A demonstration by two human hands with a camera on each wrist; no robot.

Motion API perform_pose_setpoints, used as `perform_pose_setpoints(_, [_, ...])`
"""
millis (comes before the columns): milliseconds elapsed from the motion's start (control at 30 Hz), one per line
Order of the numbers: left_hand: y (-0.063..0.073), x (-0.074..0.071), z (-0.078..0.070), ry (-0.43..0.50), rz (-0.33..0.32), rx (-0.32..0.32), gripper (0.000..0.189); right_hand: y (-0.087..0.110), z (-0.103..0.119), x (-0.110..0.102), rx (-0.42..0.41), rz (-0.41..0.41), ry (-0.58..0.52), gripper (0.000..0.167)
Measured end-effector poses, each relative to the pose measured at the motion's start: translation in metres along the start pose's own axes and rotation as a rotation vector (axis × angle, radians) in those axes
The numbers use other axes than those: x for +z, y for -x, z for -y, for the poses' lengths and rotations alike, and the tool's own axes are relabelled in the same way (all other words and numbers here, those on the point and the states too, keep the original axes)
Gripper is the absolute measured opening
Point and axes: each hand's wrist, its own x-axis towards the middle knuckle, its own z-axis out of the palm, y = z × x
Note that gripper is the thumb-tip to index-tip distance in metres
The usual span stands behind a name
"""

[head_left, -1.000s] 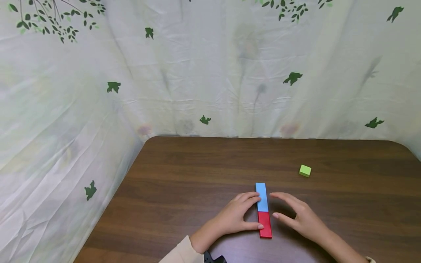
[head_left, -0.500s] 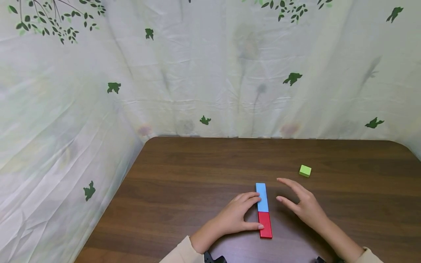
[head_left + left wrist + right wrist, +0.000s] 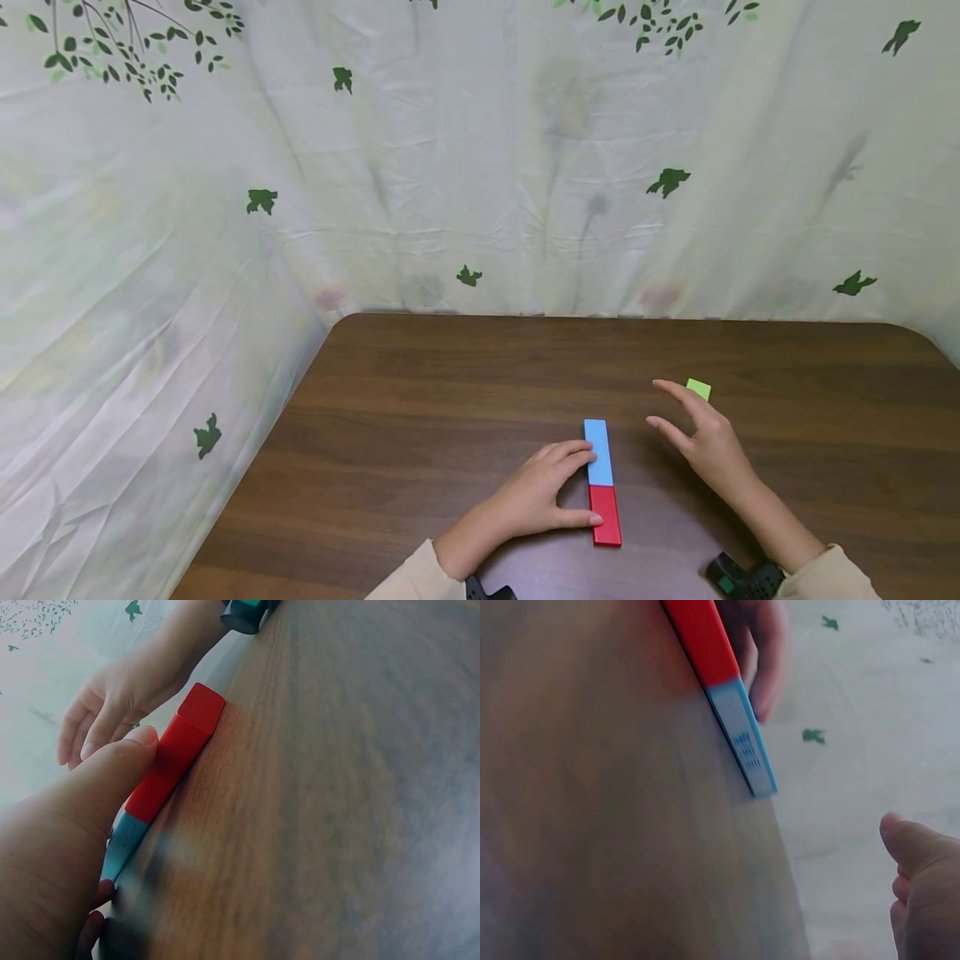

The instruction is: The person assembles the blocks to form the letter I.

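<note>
A blue block and a red block lie end to end in a straight row, blue at the far end. The left hand rests against their left side, fingertips at the blue block and thumb on the red one. A white face with blue print shows on the blue block in the right wrist view. The right hand is held over the table to the right of the row, thumb and fingers apart with nothing between them. It partly hides a small light green block behind its fingers.
The brown wooden table has rounded far corners. A white curtain with printed green leaves and birds hangs along its far edge and left side. Black devices are worn at the wrists, such as the right wrist camera.
The right hand has moved away from the blocks, up and to the right, and now overlaps the green block in the head view. The left hand and the row have stayed in place.
</note>
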Motion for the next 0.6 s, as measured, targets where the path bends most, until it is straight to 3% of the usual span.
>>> perform_pose_setpoints(300, [0.000,-0.001,-0.001,-0.007,-0.005,0.008,0.071,-0.005,-0.019,-0.006,0.004,-0.066,0.027,0.065])
perform_pose_setpoints(600, [0.001,-0.002,-0.002,-0.009,-0.008,0.005,0.070,-0.004,-0.032,-0.013,0.102,-0.068,0.054,0.061])
